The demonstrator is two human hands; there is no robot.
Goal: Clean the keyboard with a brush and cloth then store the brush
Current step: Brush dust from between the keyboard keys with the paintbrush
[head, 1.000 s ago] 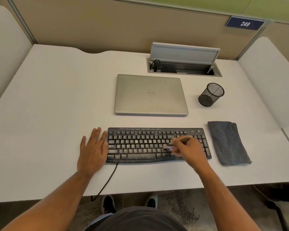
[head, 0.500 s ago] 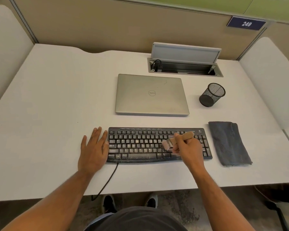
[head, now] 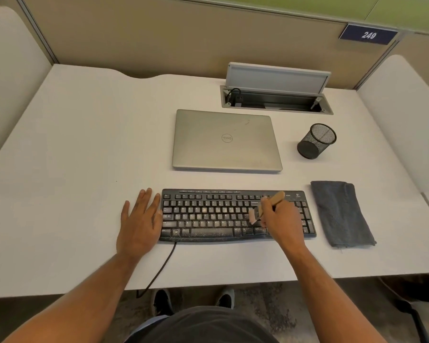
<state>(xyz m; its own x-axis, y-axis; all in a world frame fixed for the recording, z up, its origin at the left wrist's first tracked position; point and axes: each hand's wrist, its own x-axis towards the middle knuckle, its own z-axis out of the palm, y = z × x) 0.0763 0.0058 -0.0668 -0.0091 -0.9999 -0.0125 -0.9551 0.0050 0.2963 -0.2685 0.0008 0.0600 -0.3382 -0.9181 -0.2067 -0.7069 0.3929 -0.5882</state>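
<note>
Since half a second ago my right hand [head: 281, 222] and brush [head: 266, 206] barely shifted, bristles on the keyboard's [head: 233, 216] right-middle keys. Right hand grips the handle, wrist angled in. Left hand [head: 140, 219] flat, fingers straight, against keyboard's left end near the bench's [head: 72, 169] front edge. Cloth [head: 340, 212] lies right of keyboard.

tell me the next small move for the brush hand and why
Probably sweep the brush down across the bottom row: the right hand holds its bristles on the keyboard, pale dust speckles the space bar, and the left hand rests flat at the left end.
</note>
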